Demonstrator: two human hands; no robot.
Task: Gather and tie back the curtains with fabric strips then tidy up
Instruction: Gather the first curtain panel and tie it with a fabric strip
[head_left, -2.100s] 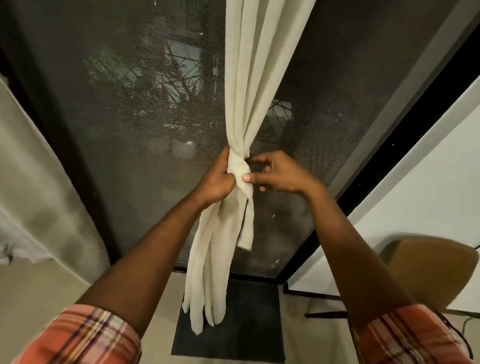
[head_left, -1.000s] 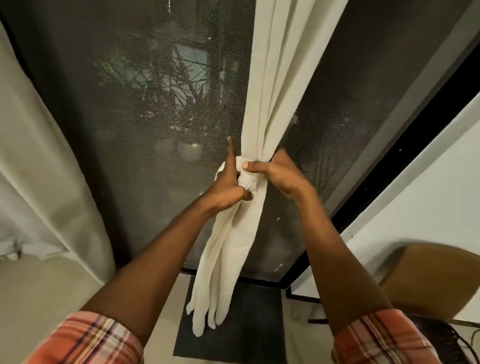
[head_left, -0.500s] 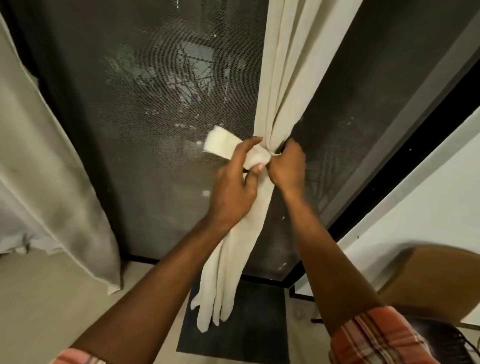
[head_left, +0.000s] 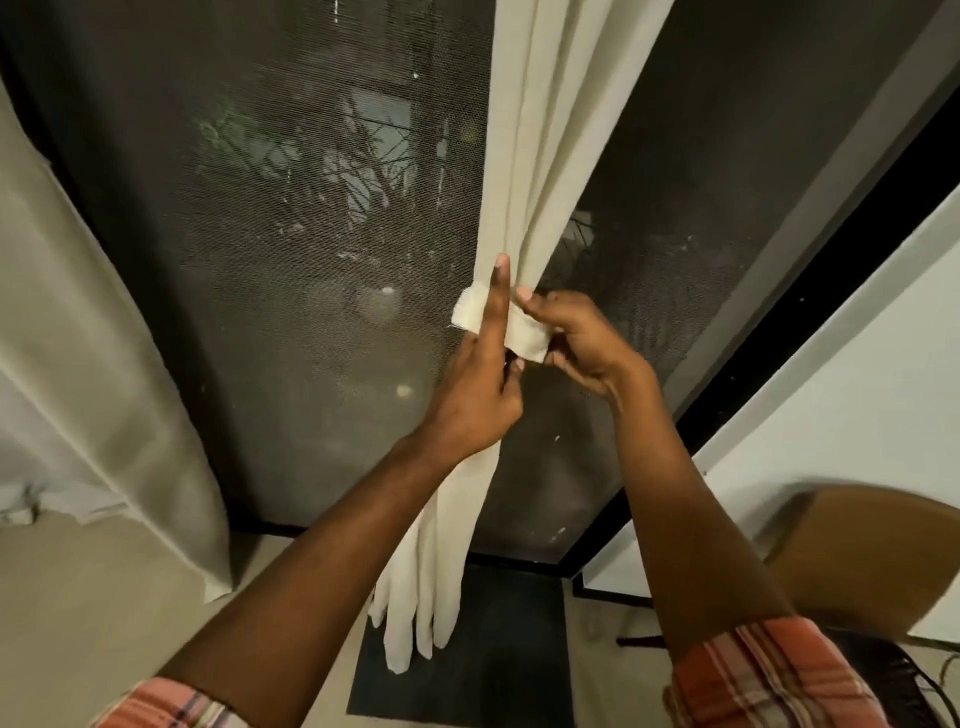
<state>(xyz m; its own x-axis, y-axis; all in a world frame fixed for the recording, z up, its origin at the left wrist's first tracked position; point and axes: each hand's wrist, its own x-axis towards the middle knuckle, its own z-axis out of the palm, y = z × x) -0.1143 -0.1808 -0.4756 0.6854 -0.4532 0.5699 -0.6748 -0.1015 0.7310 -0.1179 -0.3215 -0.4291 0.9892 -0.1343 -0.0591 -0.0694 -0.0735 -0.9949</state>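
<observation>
Tight at the curtain, open on its left

I see free room between the gathered curtain (head_left: 524, 156) and the left curtain (head_left: 104, 338), but the mesh screen (head_left: 311, 208) closes just behind. My left hand (head_left: 478, 400) and right hand (head_left: 582, 343) crowd the fabric strip (head_left: 527, 335). On the right, the door frame (head_left: 831, 208) and a chair (head_left: 857, 561) block the way.

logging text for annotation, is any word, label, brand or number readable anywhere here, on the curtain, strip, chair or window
None: no text can be read in this view.
The curtain and fabric strip are plain cloth, with no tag showing.
The chair shows no label or brand.
The window screen shows only dim shapes behind it.
The sleeves carry a plaid pattern only.
</observation>
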